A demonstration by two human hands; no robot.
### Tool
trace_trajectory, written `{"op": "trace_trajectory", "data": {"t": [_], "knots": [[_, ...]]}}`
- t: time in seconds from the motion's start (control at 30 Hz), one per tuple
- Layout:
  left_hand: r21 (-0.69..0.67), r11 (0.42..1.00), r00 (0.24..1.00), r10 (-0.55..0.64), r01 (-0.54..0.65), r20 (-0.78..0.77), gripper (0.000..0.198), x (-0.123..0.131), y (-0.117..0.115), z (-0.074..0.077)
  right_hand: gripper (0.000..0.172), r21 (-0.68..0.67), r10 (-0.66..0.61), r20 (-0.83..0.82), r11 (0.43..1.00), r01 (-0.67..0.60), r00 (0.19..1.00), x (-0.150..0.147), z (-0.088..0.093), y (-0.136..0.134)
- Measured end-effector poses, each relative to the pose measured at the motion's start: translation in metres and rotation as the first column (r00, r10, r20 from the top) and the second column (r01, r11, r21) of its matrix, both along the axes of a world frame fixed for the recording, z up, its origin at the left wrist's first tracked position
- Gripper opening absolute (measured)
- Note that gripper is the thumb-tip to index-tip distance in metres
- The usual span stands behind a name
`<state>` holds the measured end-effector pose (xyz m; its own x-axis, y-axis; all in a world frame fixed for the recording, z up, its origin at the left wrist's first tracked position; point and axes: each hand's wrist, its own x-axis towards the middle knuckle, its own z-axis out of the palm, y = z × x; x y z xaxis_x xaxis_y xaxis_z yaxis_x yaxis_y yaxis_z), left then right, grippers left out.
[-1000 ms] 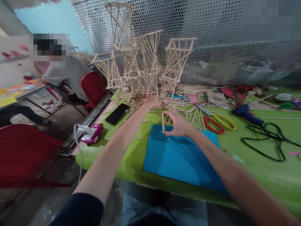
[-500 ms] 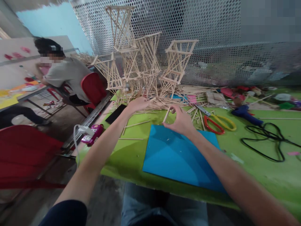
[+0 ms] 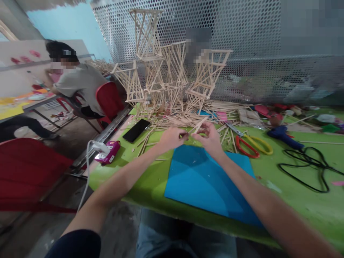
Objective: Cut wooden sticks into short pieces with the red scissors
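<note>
Above the far edge of a blue sheet (image 3: 206, 182), my two hands are close together. My right hand (image 3: 209, 138) pinches thin wooden sticks (image 3: 198, 125) between thumb and fingers, pointing up to the right. My left hand (image 3: 173, 138) is closed at the lower left end of the sticks; what its fingertips grip is too small to make out. Behind both hands lies a heap of loose sticks (image 3: 174, 120). Lattice towers of sticks (image 3: 150, 36) rise beyond the heap.
Scissors with red and yellow handles (image 3: 249, 145) and a blue glue gun (image 3: 285, 136) with black cord lie right. Left are a black phone (image 3: 136, 130) and a purple power adapter (image 3: 109, 152). A person (image 3: 80, 79) sits at another table.
My left hand has come back from the stick heap and moved right, beside my right hand. The phone is now uncovered. The view has shifted slightly.
</note>
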<state>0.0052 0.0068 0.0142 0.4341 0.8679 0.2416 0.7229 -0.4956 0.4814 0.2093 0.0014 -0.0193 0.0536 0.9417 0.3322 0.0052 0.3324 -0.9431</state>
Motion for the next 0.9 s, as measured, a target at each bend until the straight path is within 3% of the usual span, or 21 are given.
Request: {"op": "trace_trajectory", "data": {"t": [0.17,0.33,0.47,0.6,0.7,0.8,0.9], "knots": [[0.091,0.993,0.994,0.083,-0.076,-0.076,0.034,0.003,-0.007,-0.009,0.044,-0.139,0.098,-0.349,0.978,-0.155,0.932,-0.010,0.001,0.001],[0.073,0.994,0.982,0.096,-0.085,-0.163,0.032,0.006,-0.004,-0.018,0.030,-0.181,0.091,-0.469,0.964,-0.197,0.878,-0.009,0.010,-0.004],[0.037,0.998,0.988,0.047,-0.042,-0.147,0.028,0.003,0.000,-0.020,0.026,-0.180,0.104,-0.490,0.959,-0.218,0.866,-0.001,0.013,-0.003],[-0.087,0.982,0.985,-0.160,0.166,0.063,0.032,-0.004,0.008,-0.020,0.029,-0.209,0.158,-0.462,0.937,-0.281,0.872,0.004,0.011,-0.001],[-0.189,0.918,0.907,-0.279,0.348,0.315,0.044,-0.010,0.015,-0.020,0.036,-0.212,0.228,-0.443,0.913,-0.349,0.867,0.003,0.012,-0.004],[-0.269,0.864,0.848,-0.276,0.425,0.453,0.048,-0.013,0.019,-0.022,0.045,-0.160,0.307,-0.404,0.904,-0.396,0.862,-0.001,0.015,-0.012],[-0.313,0.853,0.828,-0.217,0.419,0.518,0.046,-0.014,0.018,-0.023,0.049,-0.150,0.337,-0.357,0.900,-0.410,0.871,-0.005,0.017,-0.017]]}}
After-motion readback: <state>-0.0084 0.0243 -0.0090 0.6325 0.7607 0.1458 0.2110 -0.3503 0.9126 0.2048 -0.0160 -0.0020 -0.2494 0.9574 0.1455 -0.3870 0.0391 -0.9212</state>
